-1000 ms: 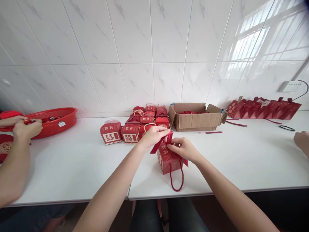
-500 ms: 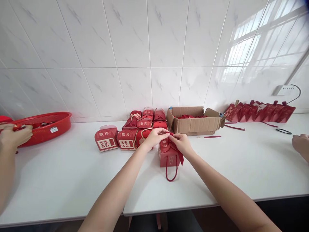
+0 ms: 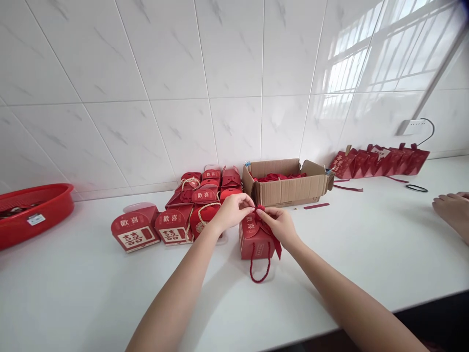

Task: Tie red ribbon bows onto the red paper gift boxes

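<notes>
A red gift box [image 3: 252, 244] with gold lettering stands upright on the white table, a dark red cord handle [image 3: 260, 280] drooping from its near side. Over its top, my left hand [image 3: 237, 211] pinches a red ribbon [image 3: 277, 246] between thumb and fingertips. My right hand [image 3: 279, 226] grips the same ribbon from the other side, closed, its fingertips nearly meeting the left ones. One ribbon tail hangs down the box's right side. The hands partly hide the ribbon's upper part and the box lid.
Several finished-looking red gift boxes [image 3: 174, 226] stand to the left. Behind is an open cardboard carton [image 3: 293, 189] with red material inside. A red plastic basket [image 3: 54, 215] sits far left. Folded red bags [image 3: 381, 164], a black loop [image 3: 416, 188] and another person's hand [image 3: 452, 212] are at right.
The view has turned and leaned, so the basket and boxes sit further left and the person's hand at far left is out of sight. Both my hands stay on the ribbon, fingertips slightly shifted.
</notes>
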A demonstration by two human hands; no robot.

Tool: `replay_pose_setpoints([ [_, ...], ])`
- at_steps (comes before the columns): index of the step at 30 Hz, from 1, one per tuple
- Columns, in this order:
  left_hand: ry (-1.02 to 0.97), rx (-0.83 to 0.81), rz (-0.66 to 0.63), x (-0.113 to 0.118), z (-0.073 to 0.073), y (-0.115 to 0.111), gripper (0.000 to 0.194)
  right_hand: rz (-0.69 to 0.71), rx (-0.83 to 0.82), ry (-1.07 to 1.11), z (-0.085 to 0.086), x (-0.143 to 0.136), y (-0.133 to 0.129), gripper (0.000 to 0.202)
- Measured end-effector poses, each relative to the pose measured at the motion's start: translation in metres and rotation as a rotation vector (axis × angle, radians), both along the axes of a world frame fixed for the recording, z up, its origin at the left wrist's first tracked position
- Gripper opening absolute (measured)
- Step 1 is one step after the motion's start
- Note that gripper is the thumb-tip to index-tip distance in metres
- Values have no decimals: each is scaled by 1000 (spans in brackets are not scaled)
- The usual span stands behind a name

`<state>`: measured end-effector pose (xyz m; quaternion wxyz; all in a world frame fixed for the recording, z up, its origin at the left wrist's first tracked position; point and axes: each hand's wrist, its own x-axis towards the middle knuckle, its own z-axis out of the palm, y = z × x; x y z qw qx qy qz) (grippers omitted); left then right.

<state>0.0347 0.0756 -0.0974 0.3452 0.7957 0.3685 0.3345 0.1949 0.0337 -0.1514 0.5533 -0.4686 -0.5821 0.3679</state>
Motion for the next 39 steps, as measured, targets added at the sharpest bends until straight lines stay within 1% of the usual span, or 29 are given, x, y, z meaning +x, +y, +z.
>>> replay_pose_setpoints([
  [2,14,0,-5,-1,1,-2,9,-8,-18,79,-1,1,-2,41],
  [4,39,6,-15,-2,2,-5,9,-40,-19,160,-3,1,-3,45],
  [7,95,6,-50,-3,4,-10,12,-61,5,175,-4,1,-4,45],
  [12,79,57,-76,-1,3,-10,10,-47,32,70,-4,3,-5,34],
  [16,59,25,-104,2,-2,-7,18,-31,11,40,-5,3,-5,33],
  [19,24,-2,-92,2,-5,-6,23,-19,6,38,-5,3,-5,31],
  [26,-4,-2,-79,2,-7,-3,26,9,-63,-55,1,6,-6,31],
  [28,-7,1,-75,1,-8,-2,26,-13,-67,-122,1,8,-5,30],
  [31,4,19,-76,0,-8,-1,27,-92,2,-255,-1,9,-3,27],
  [33,37,42,-74,0,-8,-1,27,-109,44,-299,-2,9,-3,26],
  [34,57,54,-72,-1,-7,-2,27,-96,43,-296,-2,9,-3,26],
  [36,85,72,-75,-1,-6,-3,28,-28,-8,-233,-2,9,-3,26],
  [39,105,79,-96,0,-4,-5,30,148,-123,-53,-3,9,-3,27],
])
